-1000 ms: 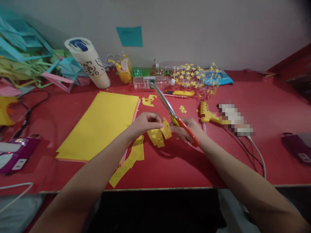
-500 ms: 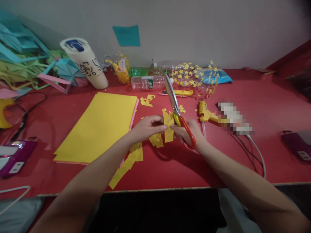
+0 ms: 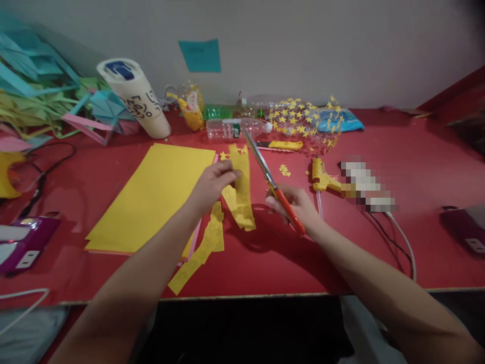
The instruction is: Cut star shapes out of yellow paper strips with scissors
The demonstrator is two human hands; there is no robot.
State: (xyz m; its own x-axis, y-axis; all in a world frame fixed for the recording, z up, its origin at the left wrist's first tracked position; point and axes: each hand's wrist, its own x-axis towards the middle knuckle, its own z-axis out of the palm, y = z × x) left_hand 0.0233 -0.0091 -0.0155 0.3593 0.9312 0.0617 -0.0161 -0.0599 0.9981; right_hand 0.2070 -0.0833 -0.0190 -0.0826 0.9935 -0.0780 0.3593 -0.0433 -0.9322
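Pinched between the thumb and fingers of my left hand [image 3: 216, 184] is a strip of yellow paper [image 3: 242, 177], its upper end blurred. My right hand [image 3: 297, 202] is closed around the red handle of the scissors [image 3: 267, 172], whose blades point up and left, apart from the strip. Below my left hand, more yellow paper strips [image 3: 206, 242] with faint drawn lines lie on the red table. A few small cut-out yellow stars [image 3: 285, 170] sit beyond my right hand.
A stack of yellow sheets [image 3: 151, 197] lies to the left. A yellow glue gun [image 3: 322, 177] rests at the right. Behind are a yellow box cutter [image 3: 284, 145], a clear plastic bottle [image 3: 227, 129], a white tumbler [image 3: 142, 101] and a transparent piece covered in stars [image 3: 293, 119].
My left hand has moved left and away from the scissors with the yellow paper. The scissors have tilted further left, while my right hand stays almost in place.
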